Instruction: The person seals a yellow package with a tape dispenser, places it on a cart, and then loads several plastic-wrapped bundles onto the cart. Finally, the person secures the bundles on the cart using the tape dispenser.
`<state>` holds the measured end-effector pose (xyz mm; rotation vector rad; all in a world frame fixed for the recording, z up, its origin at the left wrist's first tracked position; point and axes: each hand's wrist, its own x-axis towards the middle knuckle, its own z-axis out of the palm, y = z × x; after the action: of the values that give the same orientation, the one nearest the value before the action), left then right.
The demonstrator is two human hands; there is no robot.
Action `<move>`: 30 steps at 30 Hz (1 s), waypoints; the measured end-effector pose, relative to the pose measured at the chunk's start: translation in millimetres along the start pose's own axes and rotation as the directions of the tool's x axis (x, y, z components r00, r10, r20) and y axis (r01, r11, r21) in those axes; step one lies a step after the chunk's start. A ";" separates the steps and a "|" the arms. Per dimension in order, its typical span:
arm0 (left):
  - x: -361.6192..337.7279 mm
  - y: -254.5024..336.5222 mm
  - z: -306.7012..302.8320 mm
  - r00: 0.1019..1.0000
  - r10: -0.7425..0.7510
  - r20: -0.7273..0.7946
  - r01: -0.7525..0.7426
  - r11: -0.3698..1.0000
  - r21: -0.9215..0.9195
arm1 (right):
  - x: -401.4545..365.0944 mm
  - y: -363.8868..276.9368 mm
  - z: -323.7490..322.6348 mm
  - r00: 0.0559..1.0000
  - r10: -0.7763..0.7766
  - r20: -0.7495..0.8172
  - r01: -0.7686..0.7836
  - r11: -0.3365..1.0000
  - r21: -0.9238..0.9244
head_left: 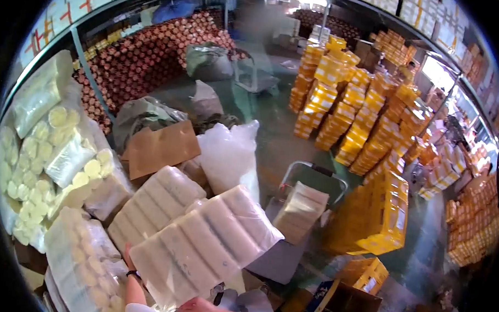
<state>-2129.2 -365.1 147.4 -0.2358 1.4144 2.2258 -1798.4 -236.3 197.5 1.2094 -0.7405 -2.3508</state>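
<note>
A large clear-plastic pack of long pale roll shapes (208, 242) is tilted in front of me, its right end higher. My left hand (129, 259), with a dark band at the wrist, grips its left end; the fingers are partly hidden behind the pack. At the bottom of the view my right hand (200, 308) holds the pack's lower edge, with its fingertips tucked out of sight. Just behind it lies a similar wrapped pack (157, 208). To the left, another clear bag of round-ended pale rolls (83, 260) leans near my left hand.
A hand trolley (315, 172) carrying a wrapped pack (301, 210) stands ahead right. Beyond it is a large yellow-wrapped bundle (368, 215), then tall stacks of yellow-taped boxes (361, 110). A white sack (230, 158) and brown cardboard (162, 150) sit ahead. An open carton (351, 308) is at lower right.
</note>
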 end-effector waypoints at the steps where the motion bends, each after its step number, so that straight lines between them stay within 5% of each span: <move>1: 4.3 -3.2 2.2 1.000 -0.015 0.013 0.015 1.000 -0.009 | 9.2 1.3 -1.7 1.000 0.006 0.025 -0.006 1.000 -0.029; 15: -17.1 13.9 7.6 0.945 -0.322 0.063 0.326 0.943 -0.060 | 84.8 63.9 -28.7 0.917 0.057 0.394 0.029 0.978 -0.208; 24: -36.3 7.0 -2.3 0.988 -0.093 0.127 0.083 0.993 0.080 | 115.3 85.3 -65.0 0.827 0.010 0.562 0.076 0.989 -0.129; 26: -46.6 5.3 -0.6 0.995 -0.046 0.087 0.033 0.989 0.143 | 54.9 102.4 -26.4 0.923 -0.183 0.339 0.246 0.957 -0.152; 27: -48.3 7.4 3.3 0.967 0.092 0.237 -0.160 0.944 0.288 | 48.0 103.9 -25.4 0.919 -0.200 0.339 0.263 0.953 -0.151; 30: -91.1 9.8 35.7 0.984 0.167 0.065 -0.179 0.920 0.349 | 31.6 106.8 -22.3 0.919 -0.265 0.291 0.324 0.930 -0.175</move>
<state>-2051.1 -365.0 207.2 0.0537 1.8456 2.0455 -1786.4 -343.7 232.5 0.9810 -0.3762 -2.7962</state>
